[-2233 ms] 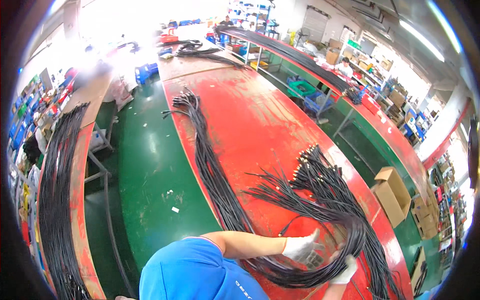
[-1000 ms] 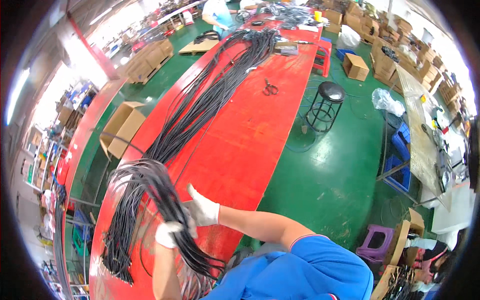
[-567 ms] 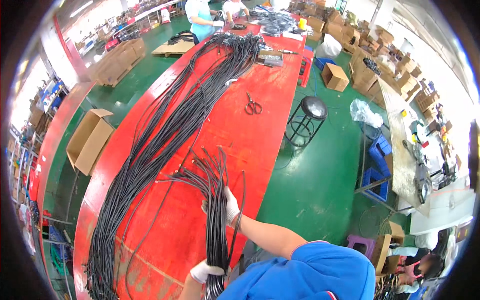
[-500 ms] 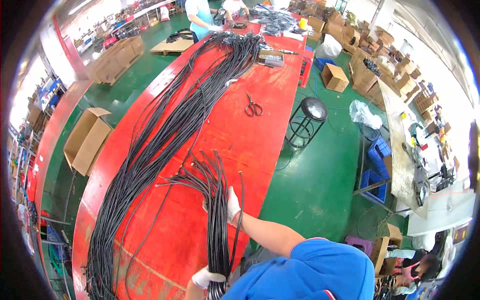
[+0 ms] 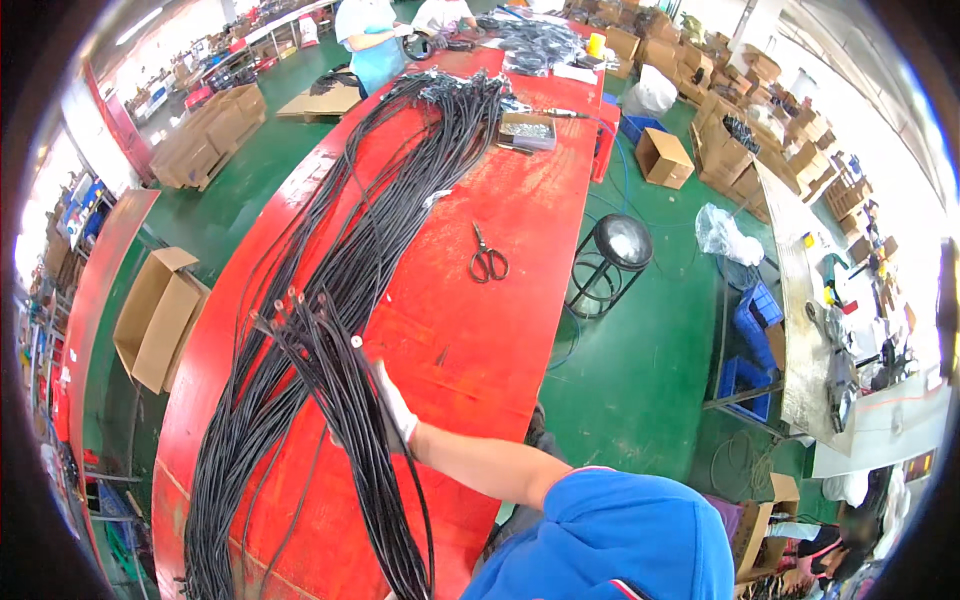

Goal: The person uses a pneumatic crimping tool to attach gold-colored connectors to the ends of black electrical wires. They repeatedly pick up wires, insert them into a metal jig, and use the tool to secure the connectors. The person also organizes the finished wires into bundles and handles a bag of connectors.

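My right hand (image 5: 396,405), in a white glove, is wrapped round a thick bundle of black cables (image 5: 362,465). The bundle's upper end fans out a little, and its cut tips show copper-coloured and pale ends. It leans up to the left, over a long pile of black cables (image 5: 340,265) on the red table (image 5: 470,350). Down at the picture's lower edge the bundle runs out of sight, and my left hand cannot be made out there. Black-handled scissors (image 5: 488,262) lie on the table beyond my right hand.
An open box of small metal parts (image 5: 527,132) sits farther up the table. A black round stool (image 5: 622,243) stands right of it. An open cardboard box (image 5: 160,320) is on the left. Two people work at the far end, one in a light blue top (image 5: 372,50).
The cable bundle has swung left and its top now overlaps the long pile, my right hand moving with it. My left hand, seen gripping the bundle's lower part before, has dropped from view.
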Demonstrator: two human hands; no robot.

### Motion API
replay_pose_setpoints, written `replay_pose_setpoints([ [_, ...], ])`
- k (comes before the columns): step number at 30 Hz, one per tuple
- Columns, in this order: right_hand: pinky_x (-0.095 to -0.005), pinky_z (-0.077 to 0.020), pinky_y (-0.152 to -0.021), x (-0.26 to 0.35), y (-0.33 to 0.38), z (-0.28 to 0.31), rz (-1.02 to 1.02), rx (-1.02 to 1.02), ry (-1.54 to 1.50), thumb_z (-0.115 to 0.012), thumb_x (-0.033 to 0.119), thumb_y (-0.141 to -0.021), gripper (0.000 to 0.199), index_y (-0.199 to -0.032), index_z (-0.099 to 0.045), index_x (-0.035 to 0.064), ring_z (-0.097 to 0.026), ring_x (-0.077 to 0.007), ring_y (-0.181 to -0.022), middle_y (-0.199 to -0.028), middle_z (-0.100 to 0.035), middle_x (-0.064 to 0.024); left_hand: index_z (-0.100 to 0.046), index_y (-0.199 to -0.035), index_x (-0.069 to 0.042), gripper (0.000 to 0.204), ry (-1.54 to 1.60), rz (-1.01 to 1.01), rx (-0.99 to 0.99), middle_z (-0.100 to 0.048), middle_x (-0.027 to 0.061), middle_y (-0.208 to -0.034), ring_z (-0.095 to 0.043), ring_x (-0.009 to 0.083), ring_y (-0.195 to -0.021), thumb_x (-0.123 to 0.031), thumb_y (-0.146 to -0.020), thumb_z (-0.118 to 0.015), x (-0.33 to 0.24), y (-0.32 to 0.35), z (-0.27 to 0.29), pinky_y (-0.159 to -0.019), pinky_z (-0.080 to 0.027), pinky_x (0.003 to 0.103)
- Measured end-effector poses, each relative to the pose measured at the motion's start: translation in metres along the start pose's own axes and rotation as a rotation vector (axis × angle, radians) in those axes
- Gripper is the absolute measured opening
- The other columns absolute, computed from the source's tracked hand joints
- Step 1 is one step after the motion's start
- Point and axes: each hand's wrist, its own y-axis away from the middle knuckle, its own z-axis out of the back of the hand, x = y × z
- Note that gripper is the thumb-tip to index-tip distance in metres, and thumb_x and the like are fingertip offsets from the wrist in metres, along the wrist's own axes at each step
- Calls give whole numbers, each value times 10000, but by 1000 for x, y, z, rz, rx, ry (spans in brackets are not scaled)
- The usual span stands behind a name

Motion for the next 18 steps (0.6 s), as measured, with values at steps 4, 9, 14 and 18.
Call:
replay_pose_setpoints([
  [4, -456, -620, -739, 110, -13, -15, 127, 1, 68, -504, 716, -970, 693, -1263, -682, 114, -733, -286, -825, -1034, -753, -135, -714, -1157, -49, 366, -136, 5, -100, -742, 141, -1018, -713, 276, -922, -163, -810, -721, -40, -28, 0, -859, -562, 459],
  [9, -481, -569, -631, 196, -11, 55, 91, 30, 194, -579, 408, -1023, 363, -994, -665, 56, -673, -304, -675, -788, -676, -155, -712, -1177, -62, 379, -284, -18, -187, -740, 160, -1040, -713, 299, -933, -222, -834, -693, -58, -55, 7, -871, -562, 498],
  [14, -443, -576, -656, 312, 13, 118, 259, -114, 45, -547, 390, -1033, 328, -1002, -664, 86, -666, -277, -669, -779, -663, -96, -718, -1132, -64, 345, -365, 65, -286, -736, 147, -999, -704, 290, -886, -207, -818, -716, -81, -78, 3, -833, -562, 496],
  [18, -416, -556, -549, 428, 44, 66, 377, -207, 42, -542, 440, -1039, 357, -917, -641, 120, -636, -243, -573, -696, -631, -69, -726, -905, -49, 252, -357, 250, -435, -708, 43, -791, -658, 193, -690, -12, -693, -859, -184, -155, -35, -667, -549, 397],
])
